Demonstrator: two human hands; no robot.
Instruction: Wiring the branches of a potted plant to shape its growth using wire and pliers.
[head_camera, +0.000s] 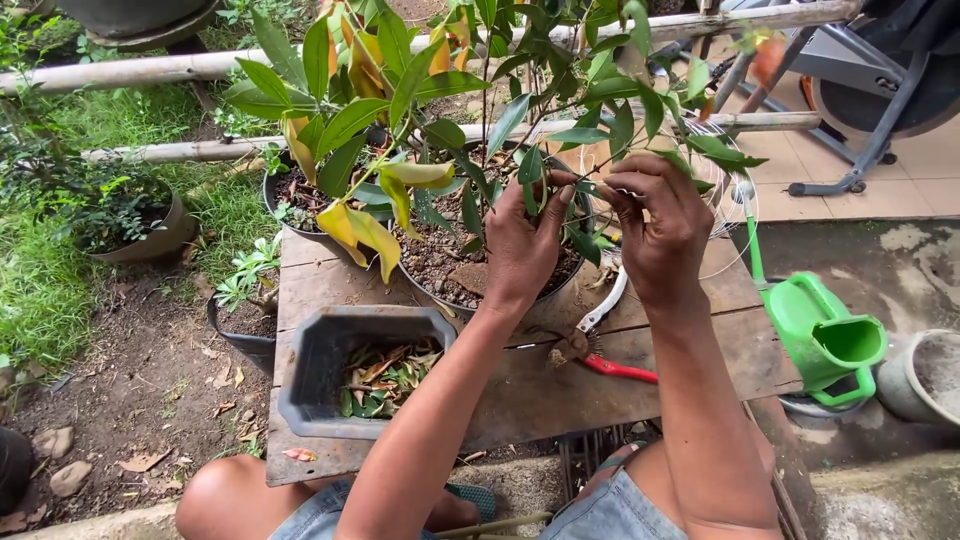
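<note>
Left hand (522, 245): raised over the middle pot, back of the hand to the camera, fingers curled narrow and pinched on a thin twig (585, 187) among the leaves.
Right hand (655, 225): just beside the left, thumb and fingertips closed on the same twig a little further right.
Twig: short and slender, its long axis near level, running left to right between the two hands; the ends are lost in foliage.
Potted plant (440, 110): stands in a round dark pot (420, 285) at the back of the wooden table (520, 390), stems rising and leaning left, leaves green with several yellow ones.
Wire coil (735, 200): pale loops behind the right hand, at the table's right edge.
Pruning shears (600, 340): lie on the table under the hands, one white handle, one red, blades pointing lower left.
Grey tray (310, 400): rectangular, at the table's front left, holding cut leaves.
Watering can (820, 335): green, on the ground right of the table.
</note>
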